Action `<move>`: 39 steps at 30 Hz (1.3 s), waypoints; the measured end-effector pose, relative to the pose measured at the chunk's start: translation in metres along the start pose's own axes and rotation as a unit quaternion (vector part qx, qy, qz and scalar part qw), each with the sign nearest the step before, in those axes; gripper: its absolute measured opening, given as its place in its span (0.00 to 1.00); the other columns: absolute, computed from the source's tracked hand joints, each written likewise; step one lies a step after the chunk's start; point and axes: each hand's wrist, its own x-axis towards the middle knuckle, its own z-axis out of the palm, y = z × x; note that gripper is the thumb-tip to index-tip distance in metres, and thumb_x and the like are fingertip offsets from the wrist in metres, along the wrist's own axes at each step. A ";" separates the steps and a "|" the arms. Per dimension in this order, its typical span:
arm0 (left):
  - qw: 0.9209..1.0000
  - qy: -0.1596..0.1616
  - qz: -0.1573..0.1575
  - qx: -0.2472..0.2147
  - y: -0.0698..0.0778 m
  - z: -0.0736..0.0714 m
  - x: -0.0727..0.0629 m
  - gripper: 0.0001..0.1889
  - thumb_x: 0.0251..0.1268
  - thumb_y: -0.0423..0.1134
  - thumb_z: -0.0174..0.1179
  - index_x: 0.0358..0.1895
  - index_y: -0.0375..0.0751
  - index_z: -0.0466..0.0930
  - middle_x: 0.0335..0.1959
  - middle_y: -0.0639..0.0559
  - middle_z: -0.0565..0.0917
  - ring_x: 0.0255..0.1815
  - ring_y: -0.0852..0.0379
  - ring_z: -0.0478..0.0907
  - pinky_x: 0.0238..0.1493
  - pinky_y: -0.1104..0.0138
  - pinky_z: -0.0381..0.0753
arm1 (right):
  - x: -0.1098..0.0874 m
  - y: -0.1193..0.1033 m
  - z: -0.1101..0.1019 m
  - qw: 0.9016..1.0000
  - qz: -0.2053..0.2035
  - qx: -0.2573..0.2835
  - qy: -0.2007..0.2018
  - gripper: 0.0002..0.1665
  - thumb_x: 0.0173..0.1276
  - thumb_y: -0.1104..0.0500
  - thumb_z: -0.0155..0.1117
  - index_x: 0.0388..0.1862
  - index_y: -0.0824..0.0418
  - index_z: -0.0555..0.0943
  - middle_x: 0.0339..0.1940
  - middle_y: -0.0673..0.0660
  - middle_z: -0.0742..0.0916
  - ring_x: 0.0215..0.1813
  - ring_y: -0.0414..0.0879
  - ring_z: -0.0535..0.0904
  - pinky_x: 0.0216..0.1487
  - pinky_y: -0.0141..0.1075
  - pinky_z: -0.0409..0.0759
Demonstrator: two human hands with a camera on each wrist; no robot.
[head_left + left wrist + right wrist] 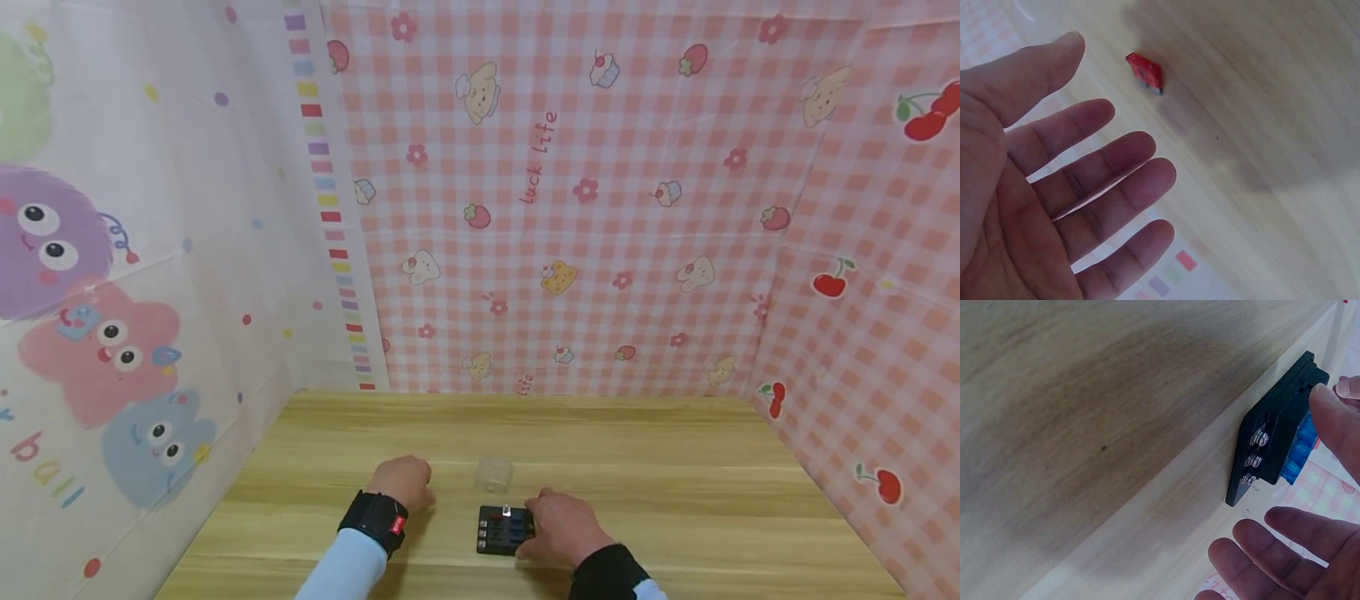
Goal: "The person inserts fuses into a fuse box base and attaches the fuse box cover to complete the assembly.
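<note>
A black fuse block (492,546) with side screw terminals, a red fuse and blue fuses lies on the wooden table. My right hand (562,527) is at its right side. In the right wrist view, the right thumb (1337,428) overlaps one end of the block, while the other fingers (1272,550) extend loosely, apart from it. Whether the thumb presses on it cannot be told. My left hand (405,482) is left of the block. Its fingers are spread and hold nothing in the left wrist view, near a small red blade fuse (1146,72) on the table.
A clear plastic cover (494,475) lies just beyond the fuse block. The wooden table (637,442) is bounded at the back by a pink checked cloth (570,317), with a cartoon-printed white cloth (255,350) on the left and a cherry-printed cloth (840,350) on the right.
</note>
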 end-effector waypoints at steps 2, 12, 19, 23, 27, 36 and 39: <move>1.000 0.006 -0.005 0.005 0.001 0.001 0.000 0.14 0.50 0.43 0.74 0.20 0.41 0.79 0.19 0.51 0.78 0.21 0.55 0.73 0.27 0.56 0.76 | 0.000 0.000 0.000 1.000 0.001 -0.001 0.000 0.39 0.48 0.41 0.80 0.53 0.64 0.83 0.40 0.56 0.83 0.38 0.48 0.77 0.47 0.50 0.78; 0.999 0.030 -0.013 0.011 0.003 0.015 0.002 0.14 0.46 0.42 0.75 0.21 0.40 0.79 0.19 0.50 0.79 0.22 0.52 0.77 0.28 0.54 0.78 | -0.001 0.002 0.001 1.000 0.004 0.002 0.000 0.38 0.48 0.41 0.80 0.52 0.63 0.84 0.39 0.54 0.82 0.37 0.47 0.76 0.46 0.49 0.78; 1.000 0.004 -0.017 0.009 0.003 0.021 0.004 0.13 0.47 0.41 0.75 0.23 0.40 0.79 0.19 0.51 0.79 0.22 0.54 0.74 0.29 0.56 0.77 | -0.002 0.003 0.001 1.000 0.007 0.012 -0.003 0.37 0.48 0.42 0.80 0.51 0.63 0.84 0.39 0.54 0.82 0.37 0.47 0.75 0.46 0.49 0.77; 1.000 0.005 -0.013 0.011 0.004 0.021 0.004 0.13 0.47 0.39 0.75 0.22 0.41 0.78 0.19 0.51 0.78 0.22 0.55 0.74 0.28 0.57 0.77 | -0.004 0.003 0.002 1.000 0.003 0.005 0.003 0.36 0.48 0.42 0.80 0.50 0.63 0.84 0.38 0.54 0.82 0.36 0.46 0.74 0.45 0.48 0.78; 0.999 0.027 0.003 0.021 0.005 0.021 0.003 0.11 0.51 0.36 0.72 0.22 0.41 0.78 0.20 0.50 0.78 0.23 0.53 0.76 0.28 0.57 0.77 | -0.004 0.003 0.002 1.000 0.002 0.005 0.008 0.36 0.48 0.42 0.80 0.49 0.63 0.84 0.37 0.53 0.82 0.35 0.45 0.74 0.45 0.47 0.78; 0.995 0.076 0.049 0.050 -0.001 0.038 0.006 0.09 0.55 0.30 0.68 0.21 0.41 0.78 0.19 0.49 0.79 0.24 0.52 0.79 0.27 0.57 0.79 | -0.004 0.005 0.003 1.000 0.001 0.009 0.004 0.36 0.48 0.42 0.81 0.50 0.64 0.84 0.38 0.54 0.82 0.35 0.46 0.74 0.46 0.48 0.78; 0.994 0.083 0.061 0.046 -0.003 0.040 0.006 0.10 0.52 0.29 0.69 0.20 0.42 0.77 0.19 0.50 0.79 0.23 0.53 0.79 0.27 0.58 0.79 | -0.003 0.006 0.004 1.000 0.002 0.005 0.001 0.36 0.48 0.42 0.81 0.50 0.63 0.83 0.37 0.54 0.82 0.35 0.45 0.74 0.46 0.47 0.78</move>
